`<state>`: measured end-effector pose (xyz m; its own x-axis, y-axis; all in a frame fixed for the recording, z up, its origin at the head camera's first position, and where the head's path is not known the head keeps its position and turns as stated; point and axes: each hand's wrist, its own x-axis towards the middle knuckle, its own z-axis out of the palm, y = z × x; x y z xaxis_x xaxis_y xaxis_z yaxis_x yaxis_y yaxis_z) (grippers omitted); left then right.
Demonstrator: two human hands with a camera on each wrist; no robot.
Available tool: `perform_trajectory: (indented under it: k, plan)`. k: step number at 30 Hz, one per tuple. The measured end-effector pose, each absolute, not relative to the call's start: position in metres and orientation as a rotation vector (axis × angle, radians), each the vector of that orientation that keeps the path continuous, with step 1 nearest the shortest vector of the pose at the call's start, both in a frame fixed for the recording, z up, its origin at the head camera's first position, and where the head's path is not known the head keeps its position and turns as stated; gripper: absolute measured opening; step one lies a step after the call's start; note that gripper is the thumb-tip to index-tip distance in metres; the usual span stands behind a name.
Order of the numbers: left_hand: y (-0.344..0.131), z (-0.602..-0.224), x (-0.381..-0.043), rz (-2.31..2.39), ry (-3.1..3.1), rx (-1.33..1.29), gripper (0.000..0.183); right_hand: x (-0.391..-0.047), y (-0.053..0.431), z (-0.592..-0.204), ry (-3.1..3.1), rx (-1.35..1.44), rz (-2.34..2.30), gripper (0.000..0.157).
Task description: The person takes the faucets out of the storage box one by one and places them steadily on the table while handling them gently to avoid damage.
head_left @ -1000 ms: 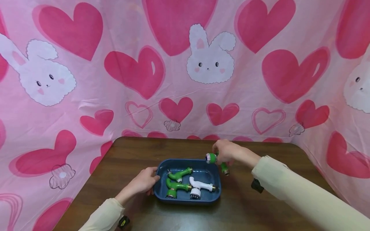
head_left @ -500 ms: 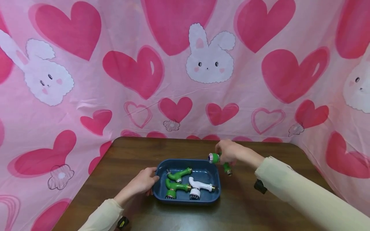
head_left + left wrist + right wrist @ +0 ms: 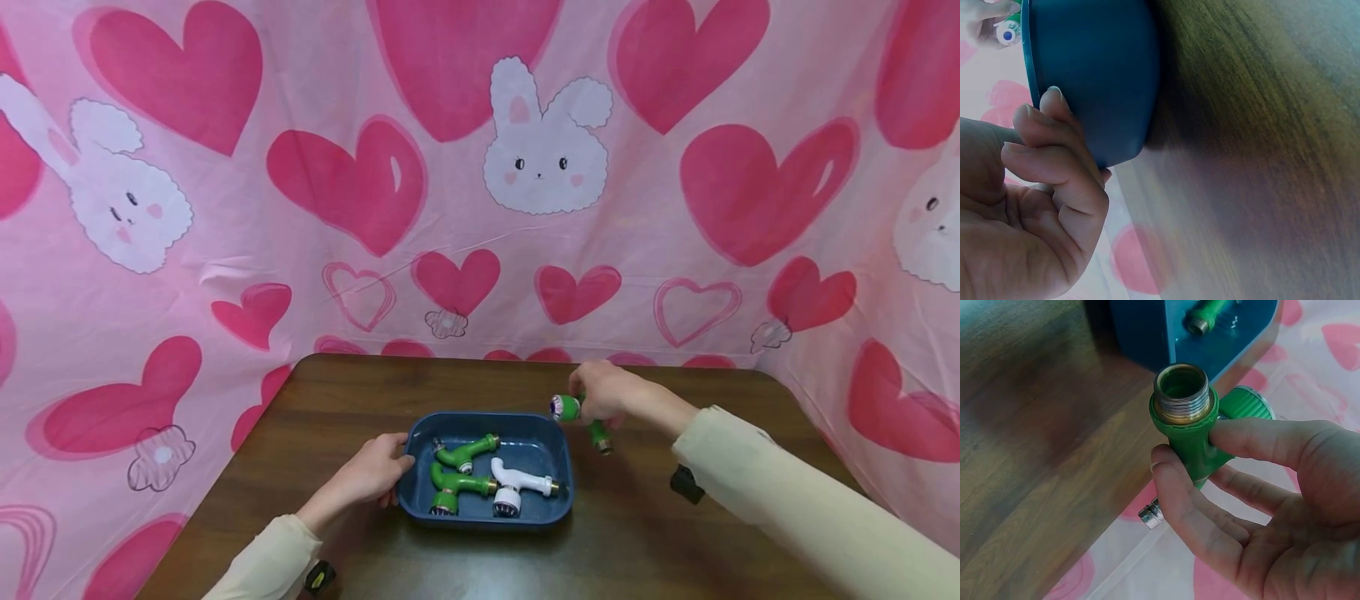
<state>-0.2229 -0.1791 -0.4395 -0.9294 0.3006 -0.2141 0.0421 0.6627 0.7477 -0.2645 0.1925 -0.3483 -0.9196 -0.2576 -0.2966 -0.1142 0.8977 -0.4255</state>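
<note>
A green faucet with a threaded metal inlet is held in my right hand, above the table just right of a blue plastic basin. The right wrist view shows thumb and fingers pinching the body of this faucet, its threaded end facing the camera. My left hand grips the basin's left rim; in the left wrist view, curled fingers lie against its outer wall. Inside the basin are a green faucet, another green faucet with a round knob, and a white faucet.
The dark wooden table carries the basin near its middle. A pink cloth with hearts and rabbits hangs behind the table and along both sides. The basin's raised rim stands between the hands.
My right hand has drifted a little to the right with the green faucet, away from the basin's rim. The left hand, the basin and the faucets in it look the same.
</note>
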Motion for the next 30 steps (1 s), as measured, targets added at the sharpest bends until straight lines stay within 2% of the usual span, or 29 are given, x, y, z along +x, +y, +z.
perform_trajectory:
  k: [20, 30]
  plan:
    - [-0.179, -0.442, -0.223, 1.159, 2.541, 0.261, 0.053, -0.265, 0.211, -0.351, 2.717, -0.252, -0.574, 0.030]
    - [-0.179, -0.441, -0.224, 1.162, 2.542, 0.280, 0.052, -0.264, 0.218, -0.353, 2.711, -0.228, -0.577, 0.034]
